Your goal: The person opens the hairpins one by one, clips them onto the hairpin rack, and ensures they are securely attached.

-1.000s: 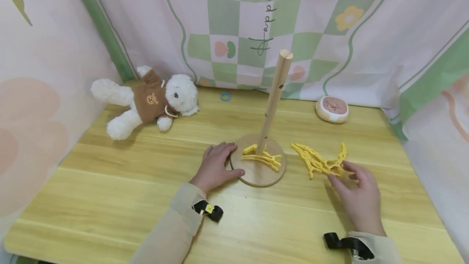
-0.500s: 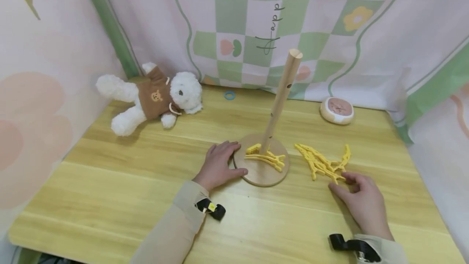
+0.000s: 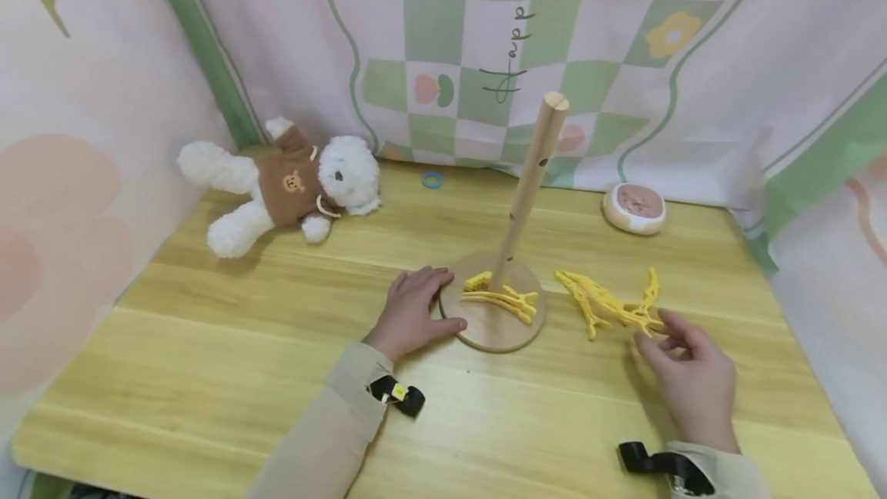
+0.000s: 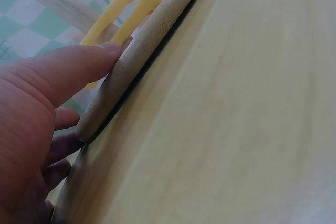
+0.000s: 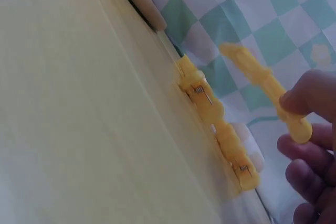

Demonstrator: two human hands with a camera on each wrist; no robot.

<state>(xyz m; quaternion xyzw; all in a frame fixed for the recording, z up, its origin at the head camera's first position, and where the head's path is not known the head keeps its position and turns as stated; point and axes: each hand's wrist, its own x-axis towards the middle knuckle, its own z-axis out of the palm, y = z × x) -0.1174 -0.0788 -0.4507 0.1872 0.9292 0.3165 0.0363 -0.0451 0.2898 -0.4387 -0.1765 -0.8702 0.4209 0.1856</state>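
The right hand [image 3: 696,376] has raised a pinched yellow spring clip [image 5: 257,74], apparently freeing it for transfer; the left hand [image 3: 410,320] rests against the wooden base [image 3: 485,336].

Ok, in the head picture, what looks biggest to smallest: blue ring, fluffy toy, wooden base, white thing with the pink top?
1. Fluffy toy
2. Wooden base
3. White thing
4. Blue ring, easily the smallest

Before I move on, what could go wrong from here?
The right hand holds one yellow clip near one end, so it might pivot or slip. Yellow clips lying close by could get knocked. The tall wooden pole might tip if bumped, should the left hand leave the base.
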